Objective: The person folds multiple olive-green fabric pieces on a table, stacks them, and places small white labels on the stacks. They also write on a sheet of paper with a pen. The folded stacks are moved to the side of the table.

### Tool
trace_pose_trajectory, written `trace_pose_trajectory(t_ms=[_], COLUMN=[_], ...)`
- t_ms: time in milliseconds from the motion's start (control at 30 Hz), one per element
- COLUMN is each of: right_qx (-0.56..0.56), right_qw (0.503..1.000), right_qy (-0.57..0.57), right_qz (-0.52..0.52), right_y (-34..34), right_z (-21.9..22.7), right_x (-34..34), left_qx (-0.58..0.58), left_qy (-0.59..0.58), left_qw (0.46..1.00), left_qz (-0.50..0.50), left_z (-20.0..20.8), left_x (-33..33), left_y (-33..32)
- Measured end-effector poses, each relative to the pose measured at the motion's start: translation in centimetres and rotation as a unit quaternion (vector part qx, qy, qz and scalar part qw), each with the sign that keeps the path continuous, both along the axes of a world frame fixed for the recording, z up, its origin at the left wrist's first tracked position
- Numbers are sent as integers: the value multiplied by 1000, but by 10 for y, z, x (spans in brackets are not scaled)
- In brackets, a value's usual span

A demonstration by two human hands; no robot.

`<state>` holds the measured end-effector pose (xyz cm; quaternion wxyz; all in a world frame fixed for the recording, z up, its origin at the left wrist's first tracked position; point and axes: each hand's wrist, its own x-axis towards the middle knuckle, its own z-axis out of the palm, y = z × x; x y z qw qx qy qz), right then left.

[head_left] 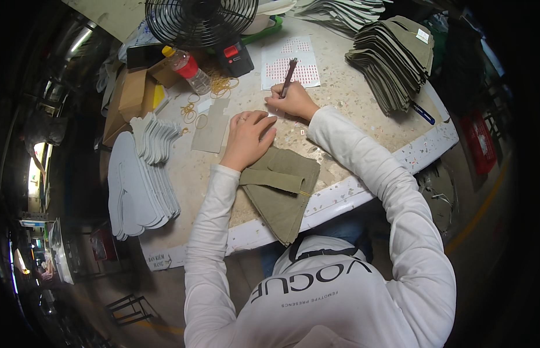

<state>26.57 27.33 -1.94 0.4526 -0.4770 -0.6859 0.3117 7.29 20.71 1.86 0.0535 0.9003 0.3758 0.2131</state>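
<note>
My right hand is closed around a dark pen, its tip down near the tabletop. My left hand lies on the table, palm down with its fingers stretched out; the fingertips are close to the right hand. Whether anything lies under those fingertips is hard to make out. Just below the left hand, olive fabric pieces lie near the table's front edge, with a folded olive strip across them. Past the right hand is a white sheet of small red-marked stickers.
A stack of olive fabric pieces stands at the right, beside a blue cutter-like tool. At left are stacked pale grey pieces, a grey card, rubber bands and a bottle. A black fan stands behind.
</note>
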Motion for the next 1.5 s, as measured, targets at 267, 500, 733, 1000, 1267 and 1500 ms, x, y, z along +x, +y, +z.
trace_pose_trajectory(t_ms=[267,500,733,1000,1267,1500], right_qx=[24,17,16,11,39,35], right_qw=[999,1000,1000,1000,999,999], right_qy=[-37,8,10,-3,-17,-14], right_qz=[-3,-15,-23,21,10,12], right_y=[-2,-1,-2,-6,-5,-5], right_z=[3,3,1,3,3,2], right_x=[2,0,0,8,7,7], left_qx=[-9,-10,-1,14,1,-11], left_qy=[5,6,7,11,15,16], left_qw=[1000,1000,1000,1000,1000,1000], left_qz=[1,1,-1,-2,-2,1], left_z=[-1,-1,-2,-2,-2,1], left_x=[0,0,-1,-1,-1,0], left_y=[0,1,1,2,2,0])
